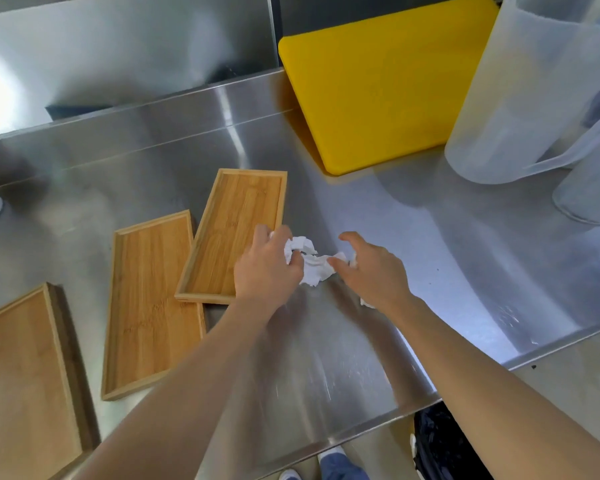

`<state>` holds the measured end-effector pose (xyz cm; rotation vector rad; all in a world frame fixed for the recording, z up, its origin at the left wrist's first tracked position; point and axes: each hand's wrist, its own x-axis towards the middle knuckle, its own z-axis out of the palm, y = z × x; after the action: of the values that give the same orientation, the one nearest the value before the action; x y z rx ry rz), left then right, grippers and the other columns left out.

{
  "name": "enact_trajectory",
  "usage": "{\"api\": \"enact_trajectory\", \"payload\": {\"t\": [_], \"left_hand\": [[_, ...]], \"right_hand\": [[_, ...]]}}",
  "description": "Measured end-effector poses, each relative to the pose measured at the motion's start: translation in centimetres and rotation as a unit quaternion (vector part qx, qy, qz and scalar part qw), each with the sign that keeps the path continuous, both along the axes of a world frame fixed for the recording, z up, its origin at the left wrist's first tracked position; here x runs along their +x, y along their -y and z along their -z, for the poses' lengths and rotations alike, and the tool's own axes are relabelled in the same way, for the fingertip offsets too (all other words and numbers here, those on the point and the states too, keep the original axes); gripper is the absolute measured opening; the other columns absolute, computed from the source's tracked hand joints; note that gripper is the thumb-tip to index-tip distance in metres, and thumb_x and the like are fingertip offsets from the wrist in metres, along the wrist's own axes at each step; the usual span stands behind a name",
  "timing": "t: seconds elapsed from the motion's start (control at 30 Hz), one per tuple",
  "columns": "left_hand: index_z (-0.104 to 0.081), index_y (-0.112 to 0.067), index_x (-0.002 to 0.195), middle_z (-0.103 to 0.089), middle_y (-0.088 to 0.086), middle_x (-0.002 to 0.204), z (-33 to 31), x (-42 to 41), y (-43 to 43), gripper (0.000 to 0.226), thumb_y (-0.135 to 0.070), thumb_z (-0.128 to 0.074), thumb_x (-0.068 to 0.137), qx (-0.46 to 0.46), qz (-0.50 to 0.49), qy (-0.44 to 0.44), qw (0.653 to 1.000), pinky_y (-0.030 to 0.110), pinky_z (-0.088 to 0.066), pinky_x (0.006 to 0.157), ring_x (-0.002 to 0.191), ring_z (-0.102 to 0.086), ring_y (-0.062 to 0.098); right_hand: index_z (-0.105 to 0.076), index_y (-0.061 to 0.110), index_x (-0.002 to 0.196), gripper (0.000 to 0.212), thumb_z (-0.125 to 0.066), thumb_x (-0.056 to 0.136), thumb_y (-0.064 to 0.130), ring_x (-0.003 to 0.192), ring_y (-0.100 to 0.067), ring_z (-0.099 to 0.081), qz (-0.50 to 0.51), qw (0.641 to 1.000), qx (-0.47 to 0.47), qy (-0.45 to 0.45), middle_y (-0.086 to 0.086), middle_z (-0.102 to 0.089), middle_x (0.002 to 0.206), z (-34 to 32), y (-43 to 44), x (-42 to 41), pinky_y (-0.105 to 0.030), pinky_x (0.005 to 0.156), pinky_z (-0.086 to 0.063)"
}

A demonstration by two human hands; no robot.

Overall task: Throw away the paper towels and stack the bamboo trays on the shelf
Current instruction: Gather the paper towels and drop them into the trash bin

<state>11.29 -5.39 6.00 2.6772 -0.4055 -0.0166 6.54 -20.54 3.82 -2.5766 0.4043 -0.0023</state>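
Head view: crumpled paper towel (310, 263) on steel counter (447, 258), just right of three bamboo trays (236, 233). Towel gripped by curled fingers of left hand (265, 266). Right hand (373, 268) half open, fingertips touching towel. Yellow board (381, 88) behind; pitchers (527, 88) at right.

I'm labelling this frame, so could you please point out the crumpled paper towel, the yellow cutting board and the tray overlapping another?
paper towel (314, 268): head view, crumpled middle.
yellow cutting board (378, 95): head view, flat top face.
overlapping bamboo tray (234, 233): head view, inner floor.
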Motion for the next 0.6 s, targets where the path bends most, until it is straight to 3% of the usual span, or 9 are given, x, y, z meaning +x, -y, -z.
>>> {"api": "enact_trajectory", "payload": {"t": [0.07, 0.17, 0.3, 0.47, 0.6], "left_hand": [[-0.047, -0.019, 0.125, -0.048, 0.008, 0.124, 0.5, 1.2, 0.5, 0.035, -0.034, -0.044, 0.095, 0.078, 0.023, 0.025, 0.996, 0.033, -0.046, 0.071, 0.093, -0.057, 0.025], [-0.041, -0.022, 0.132, -0.046, 0.010, 0.129, 1.7, 2.5, 1.4, 0.039, -0.038, -0.039, 0.096, 0.180, 0.031, 0.051, 0.982, 0.036, -0.044, 0.083, 0.106, -0.054, 0.026], [-0.044, -0.021, 0.130, -0.044, 0.010, 0.127, 2.9, 3.4, 1.6, 0.036, -0.035, -0.039, 0.097, 0.262, 0.022, 0.041, 0.964, 0.036, -0.040, 0.081, 0.104, -0.052, 0.025], [-0.046, -0.013, 0.126, -0.044, 0.012, 0.125, 3.0, 3.1, 1.1, 0.032, -0.025, -0.045, 0.096, 0.204, 0.016, -0.009, 0.979, 0.034, -0.046, 0.074, 0.099, -0.056, 0.028], [-0.049, -0.014, 0.125, -0.050, 0.009, 0.124, 1.7, 1.8, 0.3, 0.033, -0.029, -0.044, 0.097, 0.120, 0.010, 0.022, 0.993, 0.031, -0.048, 0.073, 0.097, -0.059, 0.027]], "right_hand": [[-0.041, 0.026, 0.130, 0.045, -0.046, 0.090, 0.045, 0.105, -0.033, -0.059, -0.050, 0.997, -0.054, -0.021, -0.007, -0.065, 0.117, 0.7, -0.8, 0.6, -0.037, 0.081, -0.045], [-0.048, 0.024, 0.122, 0.039, -0.044, 0.089, 0.044, 0.096, -0.031, -0.063, -0.094, 0.992, -0.082, -0.014, -0.008, -0.069, 0.107, 1.8, -1.6, 1.4, -0.033, 0.072, -0.042], [-0.054, 0.019, 0.115, 0.034, -0.045, 0.090, 0.041, 0.092, -0.029, -0.063, -0.115, 0.991, -0.070, -0.004, -0.009, -0.069, 0.101, 2.4, -1.7, 1.7, -0.030, 0.067, -0.037], [-0.054, 0.015, 0.113, 0.034, -0.046, 0.091, 0.039, 0.094, -0.031, -0.062, -0.111, 0.992, -0.066, -0.008, -0.009, -0.069, 0.104, 2.3, -1.0, 1.1, -0.033, 0.071, -0.042], [-0.054, 0.011, 0.102, 0.028, -0.046, 0.091, 0.035, 0.085, -0.031, -0.061, -0.061, 0.998, -0.031, -0.014, -0.012, -0.068, 0.097, 1.7, 0.3, -0.3, -0.037, 0.075, -0.048]]}}
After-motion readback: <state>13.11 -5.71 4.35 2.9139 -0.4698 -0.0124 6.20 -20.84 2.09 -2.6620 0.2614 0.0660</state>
